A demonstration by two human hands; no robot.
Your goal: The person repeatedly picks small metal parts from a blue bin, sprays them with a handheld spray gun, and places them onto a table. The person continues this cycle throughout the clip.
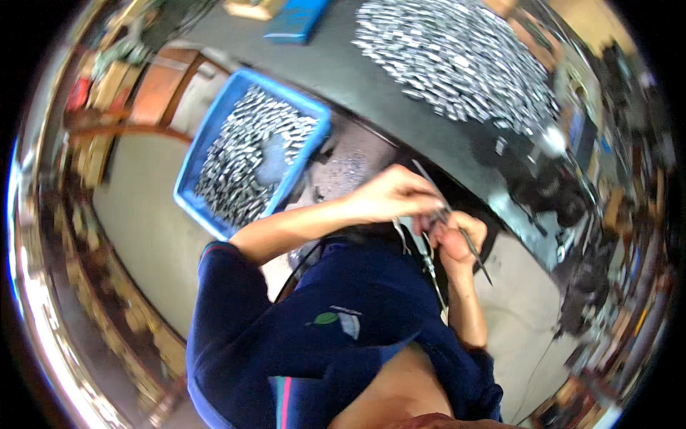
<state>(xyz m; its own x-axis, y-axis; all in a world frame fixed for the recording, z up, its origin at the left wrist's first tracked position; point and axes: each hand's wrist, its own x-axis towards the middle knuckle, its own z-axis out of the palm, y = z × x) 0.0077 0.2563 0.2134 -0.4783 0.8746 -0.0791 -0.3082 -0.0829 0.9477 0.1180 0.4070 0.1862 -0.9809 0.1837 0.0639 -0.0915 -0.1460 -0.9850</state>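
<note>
My left hand (400, 194) reaches across my lap, its fingers pinched together against the fingers of the other hand. What sits between those fingertips is blurred; a small dark piece seems to be there. My right hand (461, 239) is closed around a thin, dark, pointed rod (476, 256), perhaps a slim file. The rod slants from upper left to lower right, and its ends stick out on both sides of the hands. Both hands meet in front of my waist, just off the near edge of the table.
A blue plastic bin (187, 171) full of small silvery metal pieces (232, 161) stands to the left. On the dark table (336, 75) ahead spreads a large heap of similar pieces (457, 61). A blue box (295, 20) lies at the back. A wooden chair (163, 86) is at far left.
</note>
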